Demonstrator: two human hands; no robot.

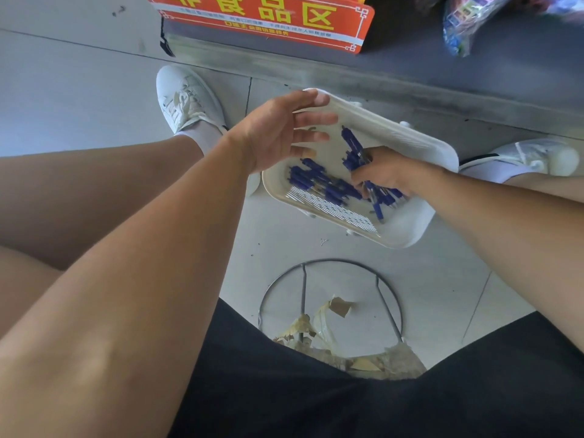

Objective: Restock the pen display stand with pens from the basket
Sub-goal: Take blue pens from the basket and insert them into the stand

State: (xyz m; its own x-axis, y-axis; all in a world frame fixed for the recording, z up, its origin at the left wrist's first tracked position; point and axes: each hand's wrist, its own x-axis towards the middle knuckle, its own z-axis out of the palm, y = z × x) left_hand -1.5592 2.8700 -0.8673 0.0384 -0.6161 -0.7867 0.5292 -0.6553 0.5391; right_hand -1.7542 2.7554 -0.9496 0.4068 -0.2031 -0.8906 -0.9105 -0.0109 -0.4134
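Looks straight down past black shorts (316, 399) and bare knees to a tiled floor (79, 99). Finds the cream basket (410, 134) low between two white shoes (186, 96), just before the grey base of a shelf (410, 77). Holds the left hand (278, 134) wide open over the basket's far left corner, fingers straight and spread, gripping nothing (cannot tell whether the fingertips touch the rim). Curls the right hand (388, 175) round a bunch of pens (354, 147) inside the basket, blue ends sticking out above and below the fist. Leaves the loose pens (316, 181), also blue, lying on the basket's bottom just beside that hand. Takes in an orange sign (268, 20) with yellow characters up on the shelf, and nearer the body a wire ring (328, 262) on the floor with scraps of brown tape (338, 306).
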